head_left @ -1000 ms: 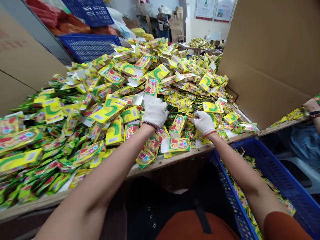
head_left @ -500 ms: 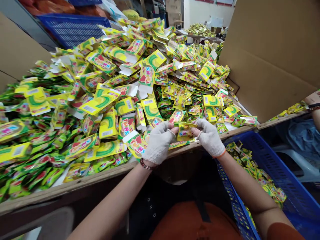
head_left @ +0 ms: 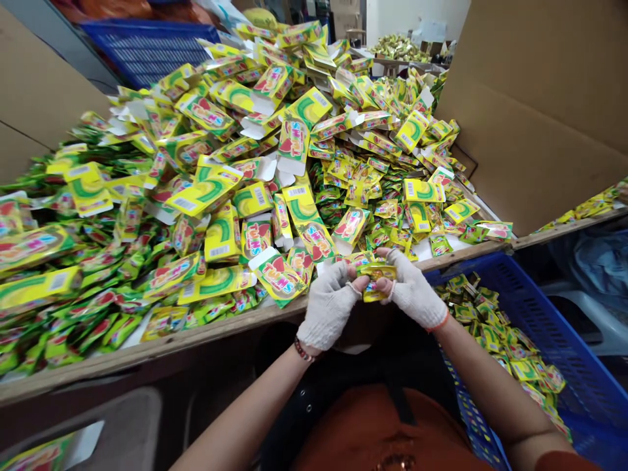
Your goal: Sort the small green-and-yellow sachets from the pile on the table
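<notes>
A small yellow sachet (head_left: 377, 273) is pinched between my two hands, just above the table's front edge. My left hand (head_left: 330, 306), in a white fingerless knit glove, is closed, its thumb at the sachet's left end. From the other side my right hand (head_left: 413, 294), gloved alike, grips it with thumb and fingers. Part of the fingers behind the sachet is hidden. Just left of my left hand lies a small yellow and green carton (head_left: 277, 278) with a white flap. Another carton (head_left: 350, 227) lies beyond my hands.
A large heap of cartons (head_left: 210, 190) and green sachets (head_left: 93, 288) covers the wooden-edged table (head_left: 206, 337). Below right, a blue crate (head_left: 534, 320) contains many filled packets. Cardboard panels (head_left: 540, 118) rise at both sides, and another blue crate (head_left: 147, 49) stands behind.
My hands have come closer together and lower, towards my body, with the sachet between them. My right thumb now lies across its front. The view has shifted slightly.
</notes>
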The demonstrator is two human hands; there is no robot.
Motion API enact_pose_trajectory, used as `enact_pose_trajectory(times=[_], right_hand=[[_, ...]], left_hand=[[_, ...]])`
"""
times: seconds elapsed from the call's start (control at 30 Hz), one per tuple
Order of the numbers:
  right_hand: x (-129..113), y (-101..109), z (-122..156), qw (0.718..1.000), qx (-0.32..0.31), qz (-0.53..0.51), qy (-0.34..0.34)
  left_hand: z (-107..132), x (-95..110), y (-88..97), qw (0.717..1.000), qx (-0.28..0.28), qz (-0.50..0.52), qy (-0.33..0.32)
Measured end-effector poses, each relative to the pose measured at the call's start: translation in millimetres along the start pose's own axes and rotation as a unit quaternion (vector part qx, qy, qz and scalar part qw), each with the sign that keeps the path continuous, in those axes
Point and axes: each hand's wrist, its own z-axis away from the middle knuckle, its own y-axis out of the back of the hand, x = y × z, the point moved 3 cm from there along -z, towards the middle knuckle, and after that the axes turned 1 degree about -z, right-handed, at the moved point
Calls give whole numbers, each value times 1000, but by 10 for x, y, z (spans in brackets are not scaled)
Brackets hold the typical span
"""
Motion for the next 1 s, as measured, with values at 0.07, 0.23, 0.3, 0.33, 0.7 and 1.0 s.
enact_pose_trajectory(times=[0.07, 0.23, 0.3, 0.33, 0.7, 1.0], right_hand=[[68, 29, 24, 998, -17, -27, -47], [89, 151, 32, 996, 88, 5, -1], [67, 176, 41, 993, 113, 38, 25], [64, 187, 48, 991, 121, 49, 27], [-201, 71, 105, 939, 188, 189, 215], [-52, 209, 85, 995, 96, -1, 15]], left_hand=[[-37, 45, -5, 995, -30, -79, -48], [-556, 328, -6, 899, 18, -409, -156], [-855, 404, -33, 832, 38, -538, -131], [-988, 429, -60, 804, 28, -581, -124], [-922, 491, -123, 996, 26, -72, -51], [-171, 494, 215, 878, 29, -427, -211]])
